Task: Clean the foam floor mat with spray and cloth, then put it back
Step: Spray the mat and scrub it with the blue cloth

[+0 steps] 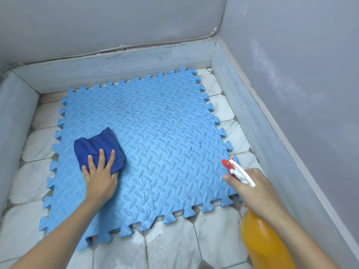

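Left hand (101, 179) fingers (101, 157) straight, pressing cloth (97, 144) onto mat (165, 142); right hand (258, 191) fingers curled around spray bottle (260, 239).

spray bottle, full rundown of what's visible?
The spray bottle has a translucent orange body, plastic by the look, and a white trigger head with a red nozzle tip. It is held off the floor at the lower right, tilted, with the nozzle aimed up-left over the near right corner of the blue mat. The right hand grips its neck, one finger extended beside the trigger. Its base runs out of frame, and nothing else touches it.
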`<state>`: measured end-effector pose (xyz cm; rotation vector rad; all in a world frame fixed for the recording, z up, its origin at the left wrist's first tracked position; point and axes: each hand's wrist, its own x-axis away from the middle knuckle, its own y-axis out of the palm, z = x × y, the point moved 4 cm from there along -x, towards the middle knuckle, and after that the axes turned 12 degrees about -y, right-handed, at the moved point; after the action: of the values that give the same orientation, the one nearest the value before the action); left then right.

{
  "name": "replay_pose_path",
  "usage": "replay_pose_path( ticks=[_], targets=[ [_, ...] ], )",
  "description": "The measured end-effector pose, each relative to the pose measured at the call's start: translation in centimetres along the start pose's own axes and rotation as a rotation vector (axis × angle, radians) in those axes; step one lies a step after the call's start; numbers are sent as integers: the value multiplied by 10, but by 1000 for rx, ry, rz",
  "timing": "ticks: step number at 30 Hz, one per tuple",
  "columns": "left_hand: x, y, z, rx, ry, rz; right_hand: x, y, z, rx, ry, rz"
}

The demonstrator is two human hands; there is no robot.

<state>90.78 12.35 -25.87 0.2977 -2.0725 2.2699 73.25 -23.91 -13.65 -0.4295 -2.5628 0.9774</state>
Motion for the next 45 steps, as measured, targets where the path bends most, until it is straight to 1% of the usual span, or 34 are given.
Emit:
replay_pose_path(
  ticks=[4, 7, 10, 13, 16, 18, 22, 26, 30, 33, 37, 39, 42, 45],
  targets=[
    [-2, 1, 56, -5, 116, 1, 0, 3, -5, 38, 35, -5],
    [-6, 5, 90, -38, 210, -26, 1, 8, -14, 42, 0, -42],
    [-6, 10, 107, -77, 238, -52, 6, 14, -22, 20, -15, -41],
    [-5, 11, 106, -98, 247, -59, 7, 15, -34, -49, -10, 41],
    [-4, 8, 104, -89, 253, -78, 3, 13, -54, -141, -69, 138],
    [-3, 4, 104, -70, 250, -77, -1, 14, -67, -203, -105, 170],
    [1, 4, 83, -53, 243, -59, -11, 25, -75, -159, -87, 112],
    [1, 5, 66, 1, 292, -64, -13, 29, -77, -158, -73, 99],
    [-2, 8, 66, -18, 289, -37, -10, 23, -70, -201, -71, 118],
    [-1, 11, 65, -14, 294, -16, -5, 16, -60, -167, -67, 150],
    [-2, 11, 65, -3, 302, -15, 8, 11, -49, -139, -77, 130],
    [-1, 11, 65, -9, 301, -4, 16, -2, -40, -169, -56, 189],
    [1, 8, 70, 1, 278, 16, 29, -32, -26, -172, -42, 356],
    [10, 3, 95, 13, 322, 19, 41, -55, -13, -187, -46, 521]
  ],
)
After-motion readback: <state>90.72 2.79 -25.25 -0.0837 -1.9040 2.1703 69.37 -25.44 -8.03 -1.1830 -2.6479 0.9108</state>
